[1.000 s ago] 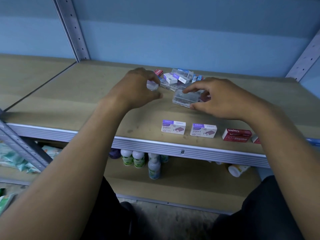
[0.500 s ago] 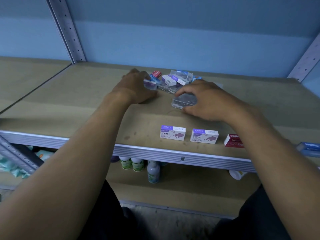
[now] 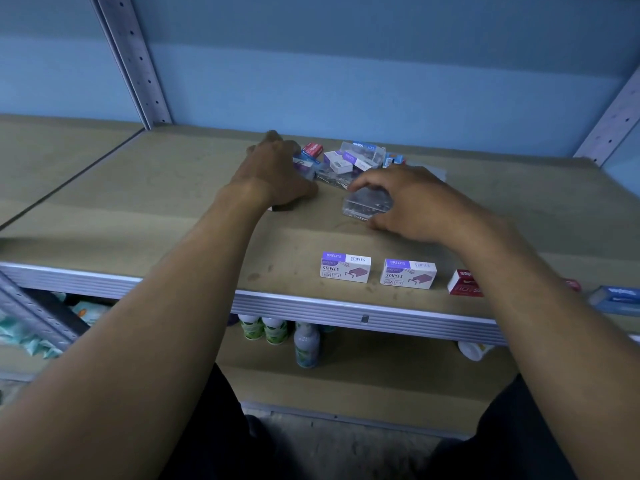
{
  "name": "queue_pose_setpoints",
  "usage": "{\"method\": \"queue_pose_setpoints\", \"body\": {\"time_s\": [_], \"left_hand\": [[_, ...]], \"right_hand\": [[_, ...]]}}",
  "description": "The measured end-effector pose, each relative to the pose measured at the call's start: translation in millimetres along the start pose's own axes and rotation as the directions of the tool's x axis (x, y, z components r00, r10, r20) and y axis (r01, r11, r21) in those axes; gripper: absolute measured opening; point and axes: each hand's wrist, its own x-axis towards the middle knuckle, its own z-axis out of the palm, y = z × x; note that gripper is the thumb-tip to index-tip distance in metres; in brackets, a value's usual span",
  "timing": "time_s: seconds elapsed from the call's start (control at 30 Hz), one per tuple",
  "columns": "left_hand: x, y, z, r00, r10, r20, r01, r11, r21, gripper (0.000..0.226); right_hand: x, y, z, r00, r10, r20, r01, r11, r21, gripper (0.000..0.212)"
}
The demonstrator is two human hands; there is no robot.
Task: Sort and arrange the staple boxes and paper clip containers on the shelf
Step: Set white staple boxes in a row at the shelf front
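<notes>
You are reaching over a brown shelf (image 3: 173, 202) with both hands; your right hand (image 3: 415, 206) is curling round a clear plastic paper clip container (image 3: 367, 204), fingers over its far side and thumb at its near edge, while it is resting on the shelf just in front of a jumbled pile (image 3: 346, 161). Your left hand (image 3: 277, 174) is lying at the pile's left edge, fingers reaching in over a small box; whether it is gripping anything, I cannot tell.

The container is looking light but rattly; its smooth, hard walls are probably slippery, and its lid may pop open if squeezed, so you are best pinching it across the short sides and keeping it level; loose clips seem to be lying on the shelf beside it.

It is a small see-through case showing grey metal clips inside. Near the front edge two white and purple staple boxes (image 3: 345, 269) are standing side by side; a red staple box (image 3: 462, 282) is sitting to their right, partly hidden by your forearm; a blue box (image 3: 616, 297) is lying further right; these cardboard boxes are likely stiff and dense for their size.
</notes>
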Motion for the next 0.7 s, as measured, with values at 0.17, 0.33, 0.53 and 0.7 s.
{"method": "queue_pose_setpoints", "body": {"time_s": [0.17,0.33,0.53,0.7], "left_hand": [[0.2,6.5,-6.4,0.998,0.050,-0.045,-0.052,0.998,-0.047,0.056],[-7.4,10.8,-18.7,0.992,0.102,-0.079,-0.109,0.990,-0.091,0.057],[-25.4,12.0,-26.7,0.989,0.144,-0.043,-0.148,0.979,-0.139,0.065],[-40.2,16.7,-27.9,0.984,0.176,0.038,-0.170,0.978,-0.123,0.063]], "right_hand": [[-1.4,-1.3,-1.7,1.000,0.016,0.002,-0.016,0.998,0.057,0.053],[-7.9,-4.4,-10.1,0.998,0.039,-0.049,-0.029,0.982,0.185,0.042],[-19.5,-0.8,-24.2,0.993,0.096,-0.074,-0.069,0.947,0.312,0.029],[-23.0,8.7,-24.9,0.991,0.135,-0.026,-0.116,0.921,0.371,0.024]]}}
